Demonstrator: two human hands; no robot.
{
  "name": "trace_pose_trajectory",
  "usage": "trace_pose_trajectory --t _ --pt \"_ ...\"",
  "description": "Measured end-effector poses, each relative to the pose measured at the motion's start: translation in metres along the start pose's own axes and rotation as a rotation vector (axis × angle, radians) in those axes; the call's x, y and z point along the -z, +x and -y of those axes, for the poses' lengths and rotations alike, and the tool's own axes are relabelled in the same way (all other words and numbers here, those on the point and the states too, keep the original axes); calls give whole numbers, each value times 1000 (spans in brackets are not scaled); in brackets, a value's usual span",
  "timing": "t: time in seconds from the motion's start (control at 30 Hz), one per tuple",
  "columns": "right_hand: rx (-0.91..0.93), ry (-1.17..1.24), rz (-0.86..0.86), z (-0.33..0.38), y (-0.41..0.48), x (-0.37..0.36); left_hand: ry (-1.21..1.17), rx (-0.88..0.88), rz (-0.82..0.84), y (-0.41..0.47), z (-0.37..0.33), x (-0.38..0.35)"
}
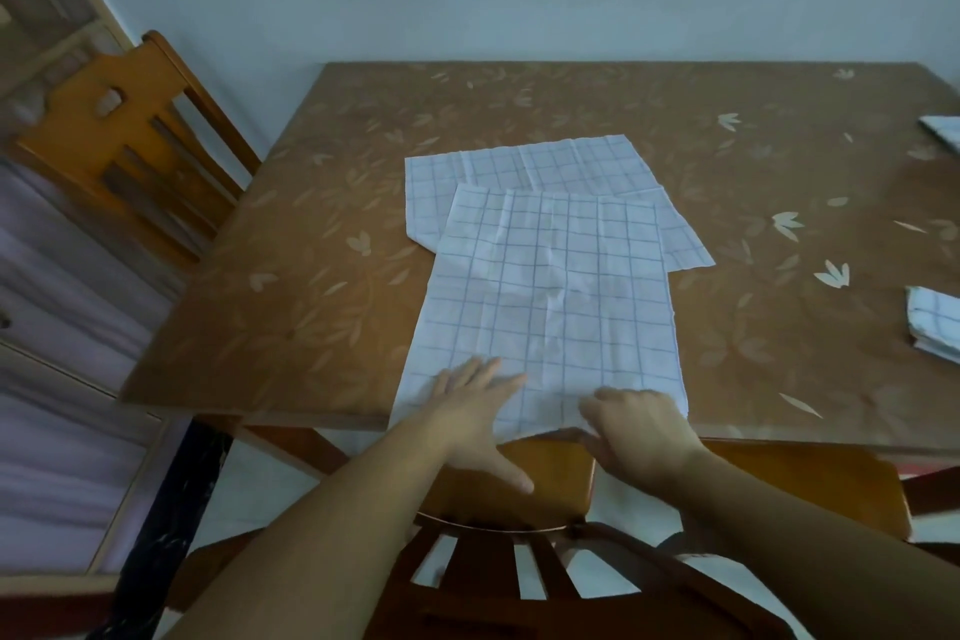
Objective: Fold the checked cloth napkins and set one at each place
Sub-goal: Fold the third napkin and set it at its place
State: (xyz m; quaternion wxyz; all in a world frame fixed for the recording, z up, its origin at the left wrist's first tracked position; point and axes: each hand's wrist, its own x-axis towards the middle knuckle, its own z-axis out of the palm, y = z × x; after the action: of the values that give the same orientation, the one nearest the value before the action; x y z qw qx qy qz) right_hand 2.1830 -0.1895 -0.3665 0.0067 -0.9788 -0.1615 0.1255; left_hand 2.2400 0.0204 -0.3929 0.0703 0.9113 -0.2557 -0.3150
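Our left hand [475,398] lies flat on the top napkin [550,307]; our right hand [636,424] pinches its near edge at the desk [311,276] rim.

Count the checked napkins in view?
4: top napkin under both hands, second napkin beneath it, folded napkin at right edge, cropped napkin far right. More may lie off-frame.

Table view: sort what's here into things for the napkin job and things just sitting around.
For the job:
- top napkin, under both hands
- second napkin, spread beneath it
- folded napkin, right edge
- another napkin, far right
- left hand, flat
- right hand, at the near edge
- table

Just around:
- side chair
- near chair
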Motion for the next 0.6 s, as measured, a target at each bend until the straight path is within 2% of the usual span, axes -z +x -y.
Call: trace_pose_trajectory --t 0.1,0.2,0.3,0.43,0.6 --pt "-133 133 -56 -14 -5 12 -20 49 -117 -17 -9 8" --pt "-175 73 -38 -29 -19 17 48 134 -303 -32 -8 14" --pt "-250 -36 30 -45 -40 22 97 166 -315 -49 -5 19" --pt "-444 49 -11 -63 -64 32 100 199 -324 -77 -11 32" --pt "-549 112 -46 -73 -84 56 104 280 -374 -108 -20 53"
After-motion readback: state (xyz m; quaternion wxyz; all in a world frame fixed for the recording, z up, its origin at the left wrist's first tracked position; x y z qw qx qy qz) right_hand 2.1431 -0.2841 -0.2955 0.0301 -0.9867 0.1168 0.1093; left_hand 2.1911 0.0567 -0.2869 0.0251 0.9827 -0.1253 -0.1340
